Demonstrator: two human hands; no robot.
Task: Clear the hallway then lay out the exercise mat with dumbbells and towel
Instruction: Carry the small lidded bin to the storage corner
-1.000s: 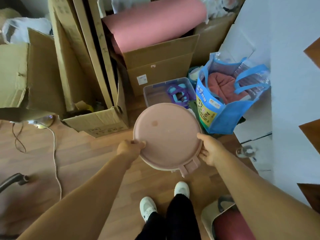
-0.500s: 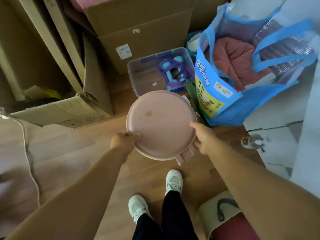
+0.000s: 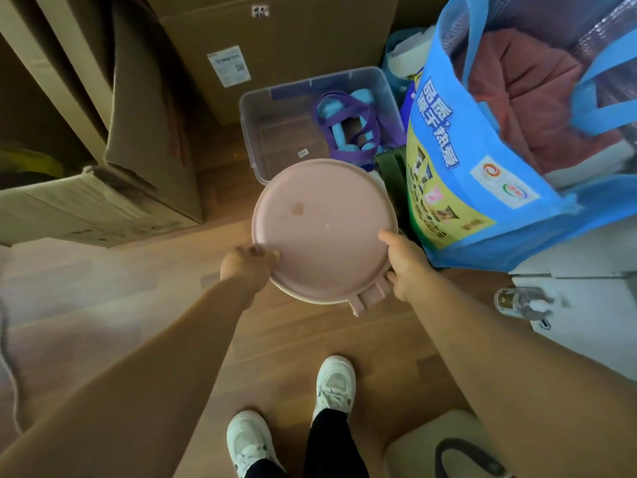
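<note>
Pink tub [image 3: 324, 229]: held in both hands above the floor [image 3: 138, 288], in front of the bin [image 3: 275, 132] and just beside the bag [image 3: 482, 188].
Left hand [image 3: 248, 262]: clasps the tub's left rim, thumb on the lid, fingers curled under.
Right hand [image 3: 406, 263]: clasps the right rim by the latch, thumb on top.
Progress: early, by the look of it. The hallway is crowded and the tub seems to be clutter on its way out.
Done: nothing of the layout shows; no mat is in view.
Left: set the tub aside, clear floor space, unroll a mat, then bring out the dumbbells and towel.
Dumbbells [image 3: 348, 129]: unpacked as yet, lying in the right part of the bin; light blue with a matt coating, looped in a purple webbing strap.
Towel [image 3: 517, 84]: probably the rust-red plush cloth folded inside the bag.
Tub surface: smooth matt plastic, round, with a flat lid, one small brown spot and a latch tab on the near edge.
Bin material: clear hard plastic, rectangular with rounded corners, its left part bare.
Bag material: glossy blue woven plastic, printed, foil-lined, with floppy handles.
Boxes [image 3: 293, 46]: dull brown cardboard, flat-faced, with a white paper label.
Floor finish: smooth wood planks.
</note>
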